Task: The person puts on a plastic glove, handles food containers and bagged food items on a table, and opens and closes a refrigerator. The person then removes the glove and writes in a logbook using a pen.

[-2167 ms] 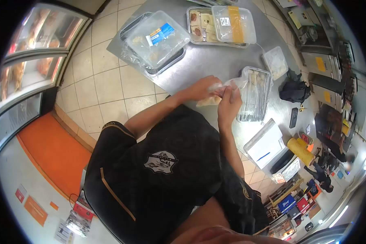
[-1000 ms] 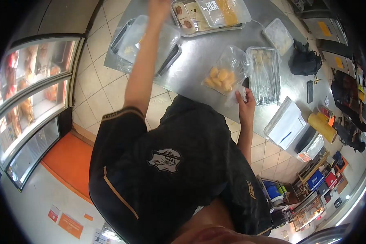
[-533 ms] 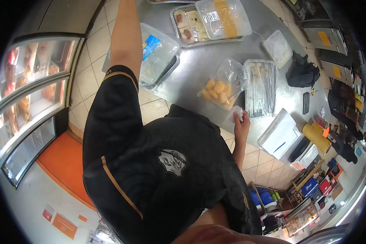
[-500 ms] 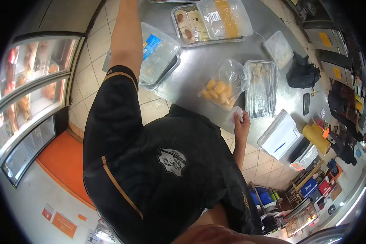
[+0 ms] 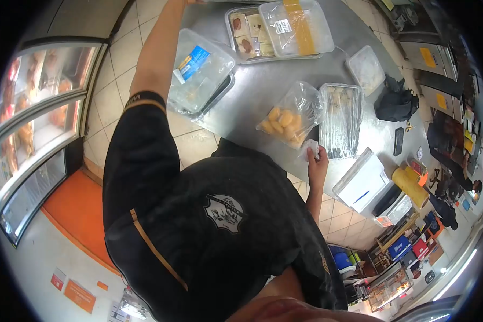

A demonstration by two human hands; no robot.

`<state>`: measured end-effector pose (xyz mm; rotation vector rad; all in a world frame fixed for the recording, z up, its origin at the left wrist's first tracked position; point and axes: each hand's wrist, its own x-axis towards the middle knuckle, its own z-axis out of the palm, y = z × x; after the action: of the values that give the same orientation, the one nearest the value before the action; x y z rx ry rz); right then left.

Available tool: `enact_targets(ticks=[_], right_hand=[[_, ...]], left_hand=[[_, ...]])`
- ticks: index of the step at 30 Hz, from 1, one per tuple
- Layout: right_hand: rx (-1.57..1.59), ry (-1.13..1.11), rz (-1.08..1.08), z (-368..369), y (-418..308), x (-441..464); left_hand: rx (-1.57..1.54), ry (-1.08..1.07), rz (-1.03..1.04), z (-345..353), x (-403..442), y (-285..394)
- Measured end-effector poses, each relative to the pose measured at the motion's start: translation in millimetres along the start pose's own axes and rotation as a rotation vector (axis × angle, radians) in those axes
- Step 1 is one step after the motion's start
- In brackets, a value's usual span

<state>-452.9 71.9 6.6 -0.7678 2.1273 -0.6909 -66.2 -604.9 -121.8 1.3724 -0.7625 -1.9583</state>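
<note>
My right hand (image 5: pixel 316 160) is closed on a crumpled piece of whitish plastic (image 5: pixel 309 148) at the near edge of the steel table (image 5: pixel 241 115). Beside it lies a clear plastic bag (image 5: pixel 290 121) with several yellow, rounded food pieces inside. A tray wrapped in cling film (image 5: pixel 341 122) is just beyond my right hand. Stretched far forward, my left arm (image 5: pixel 158 53) reaches the top edge of the view. Only a sliver of my left hand (image 5: pixel 190 1) shows there, close to a tray edge, and its fingers are hidden.
Near my left arm sits a clear container with a blue label (image 5: pixel 201 70). Farther off are an open tray of packaged slices (image 5: pixel 247 35) and a clear lid with yellow tape (image 5: pixel 292 32). Rightward lie a black bag (image 5: pixel 397 102), a phone (image 5: pixel 398 141), papers (image 5: pixel 362 182) and a yellow roll (image 5: pixel 413 185).
My left arm has swung slightly right, and a bit of the hand now shows at the top edge. The right hand still grips the crumpled plastic. The whole view has shifted slightly.
</note>
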Motion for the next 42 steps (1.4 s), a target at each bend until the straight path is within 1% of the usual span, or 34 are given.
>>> enact_targets(ticks=[1, 3, 6, 8, 9, 10, 11, 13, 14, 15, 16, 17, 18, 19, 21, 22, 23, 24, 25, 26, 29, 31, 32, 33, 35, 36, 37, 39, 41, 42], right_hand=[[0.009, 0.014, -0.007, 2.4, 0.2, 0.6], [0.009, -0.027, 0.009, 2.8, 1.4, 2.0], [-0.015, -0.028, -0.020, 3.0, 0.6, 3.6], [0.011, 0.015, -0.059, 4.7, 0.6, 4.3], [0.047, 0.048, -0.079, 5.5, 1.9, 5.5], [0.085, 0.086, -0.100, 5.6, 2.4, 7.3], [0.054, 0.096, -0.123, 3.3, -4.3, 13.2], [0.001, 0.115, -0.157, -1.9, -43.0, 37.0], [-0.072, 0.113, -0.236, -5.0, -80.5, 54.3], [-0.084, 0.080, -0.216, -4.8, -95.7, 79.8], [0.023, 0.153, -0.368, 3.6, -104.2, 114.6], [0.034, 0.136, -0.478, 3.6, -127.4, 150.5], [0.132, 0.180, -0.550, 9.3, -151.6, 184.5], [0.197, 0.130, -0.600, 7.7, -183.8, 213.6], [-0.026, 0.308, -0.672, 24.5, -196.8, 296.4], [-0.034, 0.254, -0.565, 25.5, -211.7, 307.2], [-0.038, 0.203, -0.454, 25.5, -225.5, 314.4], [-0.048, 0.124, -0.399, 28.5, -222.8, 329.7], [-0.062, 0.047, -0.344, 33.1, -210.8, 347.5], [-0.077, -0.032, -0.285, 34.8, -198.5, 355.8], [-0.253, -0.143, -0.291, 38.5, -189.7, 336.2], [-0.247, -0.112, -0.291, 53.2, -171.8, 315.9], [-0.254, -0.181, -0.322, 57.3, -166.8, 300.2], [-0.210, -0.223, -0.324, 61.4, -160.4, 292.4], [-0.071, -0.289, -0.290, 76.2, -136.6, 281.6], [0.027, -0.314, -0.253, 83.3, -125.8, 273.9], [0.012, -0.292, -0.250, 81.5, -127.3, 259.4], [-0.017, -0.241, -0.251, 71.7, -138.9, 230.0], [-0.095, -0.191, -0.201, 67.4, -148.3, 221.9], [-0.135, -0.169, -0.171, 66.6, -149.8, 217.7]], left_hand=[[-0.042, -0.067, 0.002, -3.4, 3.6, -11.6], [-0.130, -0.200, -0.010, -13.7, 6.9, -32.5], [-0.120, -0.216, 0.066, -18.8, -4.4, -37.0], [-0.072, -0.152, 0.113, -47.5, -7.5, -32.6], [-0.048, -0.120, 0.138, -50.7, -9.6, -31.9], [-0.040, -0.073, 0.159, -13.4, -57.0, -19.0], [-0.030, -0.025, 0.178, 29.9, -121.0, -4.5], [0.038, 0.074, 0.205, 28.9, -139.1, -1.6], [0.048, 0.056, 0.195, 12.5, -137.1, -2.5], [0.059, 0.039, 0.184, 0.5, -134.6, -4.4], [0.007, 0.038, 0.192, 5.3, -142.7, -2.3], [-0.047, 0.042, 0.201, 8.8, -157.3, -1.4], [-0.056, 0.057, 0.193, 10.3, -168.8, -0.6], [-0.065, 0.072, 0.189, 12.3, -178.9, 1.8], [-0.079, 0.102, 0.198, 29.5, -215.2, 9.8], [-0.080, 0.114, 0.209, 54.3, -244.4, 14.8], [-0.078, 0.123, 0.218, 71.1, -256.2, 21.6], [-0.116, 0.056, 0.214, 56.7, -244.0, 21.8], [-0.157, -0.012, 0.207, 25.6, -224.9, 14.1], [-0.201, -0.081, 0.193, 13.7, -210.1, 10.8], [-0.166, -0.006, 0.160, 72.3, -224.0, 27.8], [-0.121, -0.064, 0.173, 92.8, -205.3, 33.5], [-0.096, -0.092, 0.178, 104.4, -195.4, 35.6], [-0.084, -0.132, 0.194, 126.0, -185.7, 35.8], [-0.069, -0.301, 0.121, 168.8, -162.7, 39.6], [0.006, -0.283, 0.163, 200.1, -163.5, 38.8], [0.080, -0.264, 0.209, 225.0, -160.1, 39.4], [-0.017, -0.382, 0.087, 248.2, -83.7, 18.6], [0.052, -0.471, 0.038, 278.3, -52.6, 8.9], [0.033, -0.454, 0.013, 295.1, -45.3, -1.6]])
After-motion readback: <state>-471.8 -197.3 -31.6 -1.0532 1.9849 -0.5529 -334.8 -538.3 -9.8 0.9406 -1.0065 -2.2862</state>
